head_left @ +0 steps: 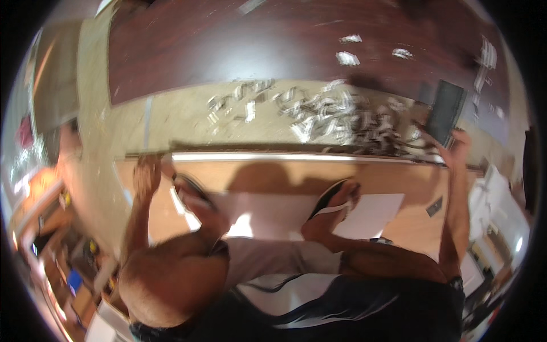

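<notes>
A light wood-coloured board with a pale strip along its far edge lies beneath my sandalled feet. My left hand is closed on the board's far left edge. At the right end of that edge, my right hand grips a dark rectangular object, tilted upward; motion blur hides what it is exactly. Beyond the board, many curled grey-white scraps are strewn over a beige floor, close to my right hand.
A large dark red-brown panel spans the far side, with a few small pale scraps on it. Cluttered items, including a blue object, are at the lower left. White objects stand at the right side.
</notes>
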### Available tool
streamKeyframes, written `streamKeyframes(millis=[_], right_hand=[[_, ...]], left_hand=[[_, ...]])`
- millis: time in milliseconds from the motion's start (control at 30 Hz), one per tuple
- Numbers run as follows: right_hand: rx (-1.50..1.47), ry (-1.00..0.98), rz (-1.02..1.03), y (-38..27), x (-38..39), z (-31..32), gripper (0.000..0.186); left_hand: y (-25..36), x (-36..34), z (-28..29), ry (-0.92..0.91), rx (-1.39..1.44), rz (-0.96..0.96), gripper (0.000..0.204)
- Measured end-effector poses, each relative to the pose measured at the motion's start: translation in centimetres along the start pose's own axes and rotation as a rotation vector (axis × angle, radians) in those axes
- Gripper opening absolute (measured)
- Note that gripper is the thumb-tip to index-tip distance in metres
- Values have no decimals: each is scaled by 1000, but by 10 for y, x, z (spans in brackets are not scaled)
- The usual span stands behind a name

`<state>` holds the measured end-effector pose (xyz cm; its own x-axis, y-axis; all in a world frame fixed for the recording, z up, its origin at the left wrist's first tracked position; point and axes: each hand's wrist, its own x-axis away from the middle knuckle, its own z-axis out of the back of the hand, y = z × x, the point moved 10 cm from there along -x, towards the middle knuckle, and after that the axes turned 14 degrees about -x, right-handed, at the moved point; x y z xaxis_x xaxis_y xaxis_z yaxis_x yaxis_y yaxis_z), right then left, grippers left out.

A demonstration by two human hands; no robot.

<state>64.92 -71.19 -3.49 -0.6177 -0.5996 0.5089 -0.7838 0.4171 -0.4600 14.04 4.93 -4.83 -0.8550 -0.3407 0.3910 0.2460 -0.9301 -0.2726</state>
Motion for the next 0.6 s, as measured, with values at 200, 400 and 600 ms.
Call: streamKeyframes(millis=[200, 400, 600], right_hand=[[191, -216, -320, 82, -69, -191, 99], [8, -347, -919, 298, -117, -289, 79], [706, -612, -808, 456, -152, -325, 77]], left_hand=[[-12, 33, 13, 414, 11, -164, 32], [-7, 38, -7, 68, 61, 182, 35], [-10, 36, -15, 363, 172, 2, 28]])
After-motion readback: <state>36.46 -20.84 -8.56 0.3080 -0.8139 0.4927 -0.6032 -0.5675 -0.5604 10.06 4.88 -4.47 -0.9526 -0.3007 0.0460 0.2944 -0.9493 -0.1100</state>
